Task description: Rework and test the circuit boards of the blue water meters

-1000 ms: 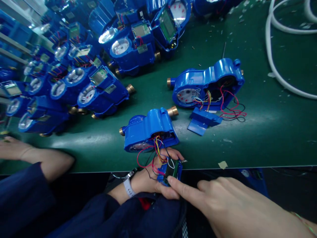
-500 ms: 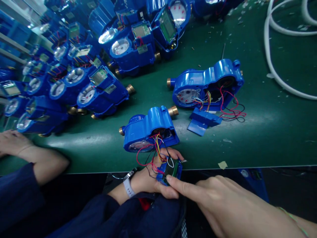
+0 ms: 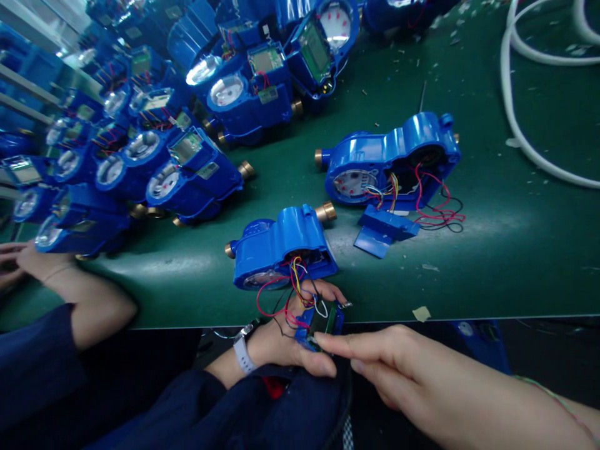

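My left hand (image 3: 304, 359), with a watch on its wrist, grips a small blue plastic housing with a green circuit board (image 3: 323, 322) at the table's front edge. Red, yellow, black and white wires (image 3: 296, 284) run from it into an opened blue water meter (image 3: 281, 247) lying just behind. The index fingertip of my right hand (image 3: 394, 362) rests on the lower part of the board. That hand appears to hold nothing; its index finger is stretched out and its lower fingers are partly hidden.
A second opened water meter (image 3: 394, 162) with loose wires and a blue cover (image 3: 389, 225) lies to the right. Several meters (image 3: 187, 169) crowd the left and back. A white cable (image 3: 510, 119) curls at right. Another person's arm (image 3: 98, 294) rests at left.
My right hand has tilted and shifted slightly, its index fingertip staying on the board and its lower fingers coming into view. At left, the other person's hand has moved. My left hand keeps its grip.
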Motion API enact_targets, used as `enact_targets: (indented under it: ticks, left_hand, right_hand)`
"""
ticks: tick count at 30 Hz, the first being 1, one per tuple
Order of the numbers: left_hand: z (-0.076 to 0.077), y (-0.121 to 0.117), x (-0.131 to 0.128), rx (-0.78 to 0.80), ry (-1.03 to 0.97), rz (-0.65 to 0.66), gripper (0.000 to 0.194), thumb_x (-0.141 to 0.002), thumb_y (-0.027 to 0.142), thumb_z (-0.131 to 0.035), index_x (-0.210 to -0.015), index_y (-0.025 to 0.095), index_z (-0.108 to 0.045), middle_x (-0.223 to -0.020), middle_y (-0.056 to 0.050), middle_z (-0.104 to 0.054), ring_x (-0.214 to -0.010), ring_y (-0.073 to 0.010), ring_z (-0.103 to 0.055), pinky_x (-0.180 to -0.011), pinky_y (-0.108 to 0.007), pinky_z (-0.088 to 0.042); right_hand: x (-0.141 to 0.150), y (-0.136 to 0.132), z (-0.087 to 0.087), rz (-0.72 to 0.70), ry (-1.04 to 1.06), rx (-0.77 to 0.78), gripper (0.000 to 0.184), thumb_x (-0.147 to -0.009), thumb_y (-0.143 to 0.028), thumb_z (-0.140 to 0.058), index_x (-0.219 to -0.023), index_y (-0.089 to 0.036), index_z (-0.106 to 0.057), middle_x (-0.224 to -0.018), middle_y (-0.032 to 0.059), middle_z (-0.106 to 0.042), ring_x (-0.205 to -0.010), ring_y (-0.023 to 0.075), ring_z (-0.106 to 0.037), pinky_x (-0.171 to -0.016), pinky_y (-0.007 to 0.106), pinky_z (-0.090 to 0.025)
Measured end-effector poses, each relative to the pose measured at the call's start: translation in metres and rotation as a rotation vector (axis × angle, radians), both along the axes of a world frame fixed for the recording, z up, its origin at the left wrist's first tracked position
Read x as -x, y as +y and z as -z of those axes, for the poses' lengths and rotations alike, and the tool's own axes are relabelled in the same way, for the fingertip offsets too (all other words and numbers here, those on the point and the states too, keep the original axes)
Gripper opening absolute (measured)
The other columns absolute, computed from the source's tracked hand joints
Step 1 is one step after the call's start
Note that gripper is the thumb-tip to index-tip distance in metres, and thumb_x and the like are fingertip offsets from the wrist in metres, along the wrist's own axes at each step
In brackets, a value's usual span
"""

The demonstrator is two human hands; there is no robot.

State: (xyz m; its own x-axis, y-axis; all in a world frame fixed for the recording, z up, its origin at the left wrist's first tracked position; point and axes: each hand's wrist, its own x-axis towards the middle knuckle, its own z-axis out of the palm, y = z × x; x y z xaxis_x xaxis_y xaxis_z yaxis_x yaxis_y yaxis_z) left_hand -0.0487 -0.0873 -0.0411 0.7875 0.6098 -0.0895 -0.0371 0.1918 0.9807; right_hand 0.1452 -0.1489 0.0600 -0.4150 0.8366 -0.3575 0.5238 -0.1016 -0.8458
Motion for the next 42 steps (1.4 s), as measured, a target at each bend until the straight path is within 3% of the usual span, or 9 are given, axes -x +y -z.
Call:
enact_targets:
  ticks: [9,16,19,23,28,31,37,39,42]
  left_hand:
    - [-0.002,0.000,0.000,0.009,-0.020,-0.017,0.078,-0.050,0.056,-0.085,-0.107,0.024,-0.044,-0.111,-0.008,-0.055,-0.103,-0.0265,-0.056,-0.094,-0.044,-0.042]
    - [-0.005,0.003,-0.002,-0.027,-0.004,-0.008,0.074,-0.054,0.058,-0.082,-0.106,0.023,-0.045,-0.108,-0.008,-0.057,-0.101,-0.0269,-0.057,-0.090,-0.043,-0.044]
    - [-0.006,0.003,-0.004,-0.023,0.017,-0.003,0.074,-0.052,0.058,-0.083,-0.104,0.023,-0.044,-0.107,-0.008,-0.056,-0.099,-0.0260,-0.057,-0.089,-0.042,-0.045]
    - [-0.008,0.003,-0.005,-0.020,0.012,-0.007,0.072,-0.052,0.056,-0.083,-0.102,0.023,-0.044,-0.106,-0.007,-0.056,-0.098,-0.0253,-0.056,-0.089,-0.042,-0.044]
    - [-0.008,0.004,-0.005,-0.005,0.000,-0.002,0.071,-0.054,0.054,-0.083,-0.104,0.023,-0.043,-0.107,-0.008,-0.055,-0.100,-0.0263,-0.055,-0.089,-0.043,-0.044]
    - [-0.010,0.006,-0.006,0.017,-0.006,0.027,0.070,-0.054,0.054,-0.083,-0.102,0.024,-0.042,-0.106,-0.007,-0.054,-0.099,-0.0262,-0.055,-0.089,-0.044,-0.044]
    - [-0.012,0.004,-0.008,-0.004,-0.019,-0.019,0.070,-0.058,0.065,-0.077,-0.102,0.023,-0.042,-0.104,-0.007,-0.053,-0.100,-0.0252,-0.054,-0.091,-0.043,-0.043]
    - [-0.012,0.004,-0.007,0.000,-0.028,-0.027,0.070,-0.058,0.065,-0.077,-0.103,0.024,-0.042,-0.103,-0.006,-0.053,-0.100,-0.0248,-0.054,-0.092,-0.043,-0.042]
    - [-0.012,0.003,-0.006,0.019,-0.034,-0.035,0.071,-0.056,0.060,-0.081,-0.104,0.024,-0.043,-0.104,-0.006,-0.054,-0.101,-0.0246,-0.054,-0.094,-0.043,-0.040]
  right_hand:
    - [-0.003,-0.014,0.013,-0.245,-0.353,-0.330,0.083,-0.065,0.003,-0.049,-0.140,-0.031,-0.045,-0.077,-0.0040,-0.068,-0.058,0.0164,-0.064,-0.052,0.025,-0.044]
    - [-0.001,-0.017,0.014,-0.230,-0.456,-0.655,0.077,-0.060,0.001,-0.043,-0.134,-0.022,-0.052,-0.067,-0.0015,-0.060,-0.048,0.0180,-0.058,-0.042,0.029,-0.035]
    - [0.002,-0.019,0.018,-0.167,-0.343,-0.557,0.075,-0.063,0.002,-0.042,-0.133,-0.022,-0.052,-0.068,-0.0024,-0.064,-0.050,0.0171,-0.060,-0.044,0.028,-0.039]
    - [0.004,-0.021,0.020,-0.034,-0.080,-0.325,0.057,-0.080,0.000,-0.041,-0.128,-0.025,-0.056,-0.092,-0.0033,-0.072,-0.073,0.0125,-0.068,-0.064,0.021,-0.048]
    - [0.004,-0.023,0.027,-0.146,-0.337,-0.567,0.077,-0.066,0.001,-0.042,-0.138,-0.024,-0.048,-0.065,-0.0020,-0.061,-0.046,0.0173,-0.055,-0.042,0.030,-0.031]
    - [0.004,-0.024,0.030,-0.192,-0.394,-0.642,0.081,-0.063,0.001,-0.041,-0.141,-0.022,-0.045,-0.063,-0.0016,-0.057,-0.044,0.0177,-0.052,-0.041,0.031,-0.025]
    - [0.011,-0.017,0.026,0.011,0.018,-0.131,0.060,-0.085,-0.008,-0.035,-0.140,-0.029,-0.048,-0.082,0.0009,-0.066,-0.071,0.0146,-0.062,-0.064,0.023,-0.045]
    - [0.014,-0.013,0.022,0.108,0.178,0.046,0.050,-0.092,-0.017,-0.033,-0.135,-0.028,-0.055,-0.075,0.0010,-0.061,-0.067,0.0137,-0.057,-0.060,0.022,-0.044]
    - [0.012,-0.007,0.019,0.141,0.431,0.394,0.048,-0.095,-0.024,-0.031,-0.139,-0.022,-0.050,-0.056,-0.0048,-0.036,-0.049,0.0114,-0.035,-0.043,0.018,-0.031]
